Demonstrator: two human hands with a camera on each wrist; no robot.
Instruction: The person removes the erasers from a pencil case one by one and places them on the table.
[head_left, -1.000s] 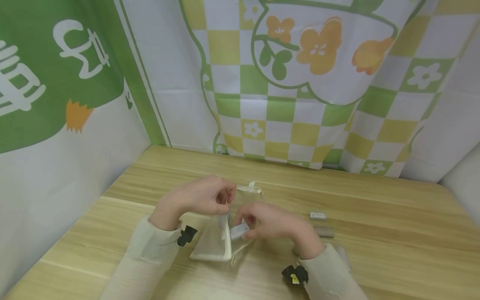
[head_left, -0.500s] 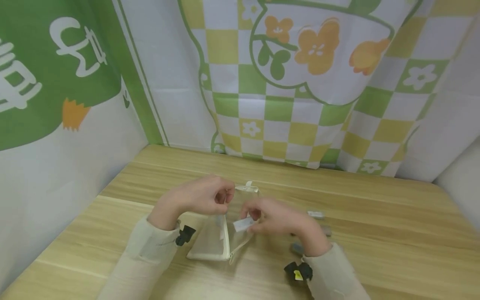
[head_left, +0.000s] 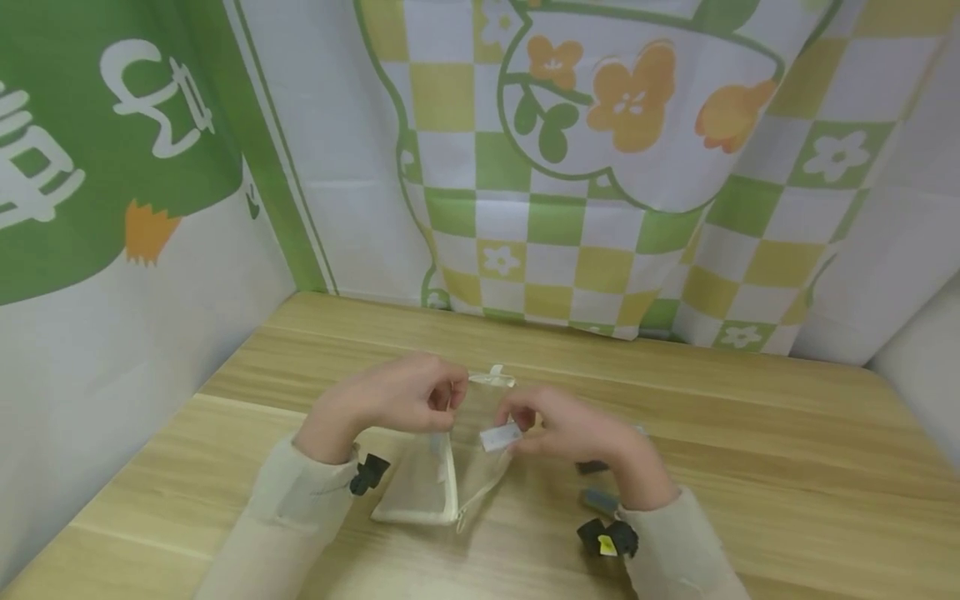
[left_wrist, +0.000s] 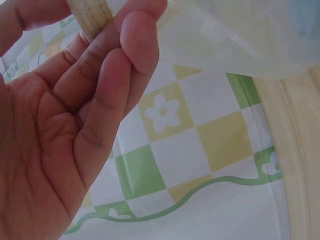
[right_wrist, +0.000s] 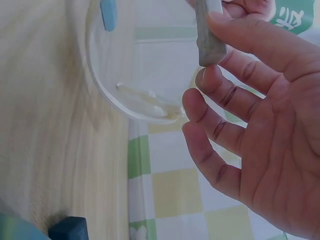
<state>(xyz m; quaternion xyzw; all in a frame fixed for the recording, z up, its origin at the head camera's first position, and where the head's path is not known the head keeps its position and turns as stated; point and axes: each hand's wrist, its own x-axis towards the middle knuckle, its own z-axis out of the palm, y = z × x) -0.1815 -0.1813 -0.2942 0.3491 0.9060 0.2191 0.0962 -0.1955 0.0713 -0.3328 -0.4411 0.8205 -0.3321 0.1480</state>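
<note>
A translucent, zip-edged pouch [head_left: 412, 498] stands gaping on the table. My left hand [head_left: 420, 393] pinches its rim; in the left wrist view, the fabric zip edge [left_wrist: 92, 17] passes between thumb and fingers. Between thumb and fingertips, my right hand [head_left: 566, 427] holds a small pale grey block [head_left: 500, 437] over the pouch's mouth. In the right wrist view this block [right_wrist: 209, 40] is straight-edged with a slanted end, its far part cut off by the frame. A light blue piece [right_wrist: 108, 15] shows inside the pouch.
Right of the pouch, a dark block [head_left: 592, 467] and a blue-grey block [head_left: 599, 501] lie on the wooden table [head_left: 750, 467], partly behind the right forearm. Another small pale piece [head_left: 641, 430] barely shows past the wrist. A checked, flowered cloth [head_left: 558, 217] hangs behind.
My right hand has moved up and to the right with the pale grey block, from lower in the pouch's mouth. The left hand stays on the rim.
</note>
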